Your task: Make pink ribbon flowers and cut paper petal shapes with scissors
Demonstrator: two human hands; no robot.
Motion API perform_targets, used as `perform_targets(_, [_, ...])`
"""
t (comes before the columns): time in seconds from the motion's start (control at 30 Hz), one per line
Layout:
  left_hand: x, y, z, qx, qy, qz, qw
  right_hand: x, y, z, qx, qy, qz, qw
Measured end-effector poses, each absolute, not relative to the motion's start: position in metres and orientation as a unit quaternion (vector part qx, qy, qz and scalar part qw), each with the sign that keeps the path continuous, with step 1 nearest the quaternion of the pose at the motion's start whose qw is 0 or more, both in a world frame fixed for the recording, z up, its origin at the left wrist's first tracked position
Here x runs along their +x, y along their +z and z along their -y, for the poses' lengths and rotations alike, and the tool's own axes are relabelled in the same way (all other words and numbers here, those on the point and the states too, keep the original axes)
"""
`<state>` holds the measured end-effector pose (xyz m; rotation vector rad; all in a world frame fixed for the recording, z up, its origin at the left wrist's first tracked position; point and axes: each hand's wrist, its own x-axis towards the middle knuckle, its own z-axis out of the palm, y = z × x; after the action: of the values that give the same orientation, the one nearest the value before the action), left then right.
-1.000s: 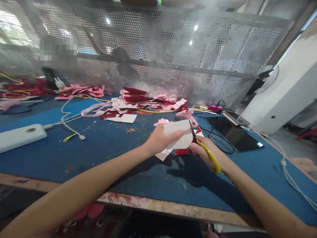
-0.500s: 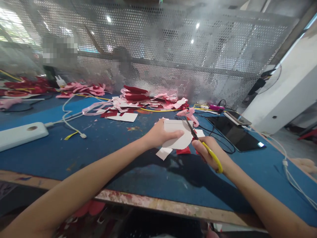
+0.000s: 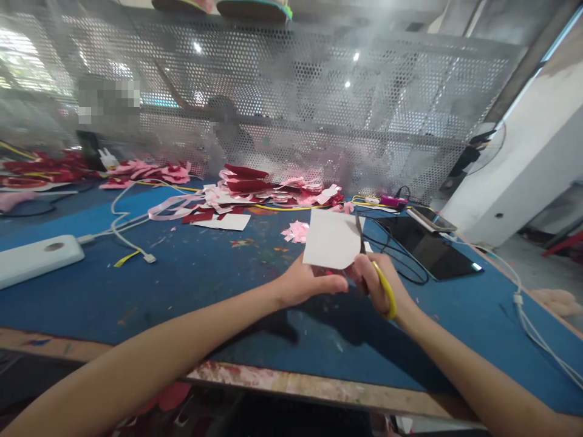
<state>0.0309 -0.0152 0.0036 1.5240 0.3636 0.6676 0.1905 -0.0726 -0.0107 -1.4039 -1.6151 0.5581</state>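
A white piece of paper [image 3: 334, 240] is held up over the table, its lower right corner cut rounded. My left hand [image 3: 310, 284] supports it from below left, the thumb stretched under the lower edge and the other fingers hidden behind the sheet. My right hand [image 3: 376, 279] is closed around scissors with yellow handles [image 3: 388, 291]. Their dark blades [image 3: 361, 233] point upward along the paper's right edge. Just left of the paper lies a pink ribbon rosette [image 3: 297, 232]. Red bits beneath the hands are mostly covered.
Red, pink and white scraps [image 3: 268, 188] are heaped at the back. On the left lie a white power bank [image 3: 40, 261] and a white cable [image 3: 121, 212]. A black tablet [image 3: 432, 249] with a phone [image 3: 432, 218] is at right. Mesh [image 3: 291, 109] stands behind the blue table [image 3: 182, 273].
The white paper has turned and risen, and my left thumb has slid off its face to below its edge. The rosette has come into sight; the pink glue gun is now mostly hidden.
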Motion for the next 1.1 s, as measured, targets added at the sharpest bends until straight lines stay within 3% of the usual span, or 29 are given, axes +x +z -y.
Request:
perform_targets(0.1, [0.032,0.006,0.029,0.668,0.363,-0.272,0.590,0.183,-0.013,0.074,-0.508,0.269,0.692,0.437])
perform_targets(0.2, [0.029,0.010,0.031,0.711,0.351,-0.266,0.548,0.182,-0.016,0.075,-0.501,0.301,0.688,0.430])
perform_targets(0.7, [0.018,0.026,0.009,0.767,0.284,-0.268,0.509,0.199,-0.003,0.079,-0.565,0.281,0.689,0.357])
perform_targets(0.93, [0.021,0.023,-0.003,0.683,0.382,-0.291,0.550,0.196,-0.002,0.077,-0.601,0.181,0.682,0.375])
perform_targets(1.1, [0.029,0.016,0.009,0.628,0.429,-0.269,0.590,0.191,-0.003,0.077,-0.611,0.178,0.673,0.377])
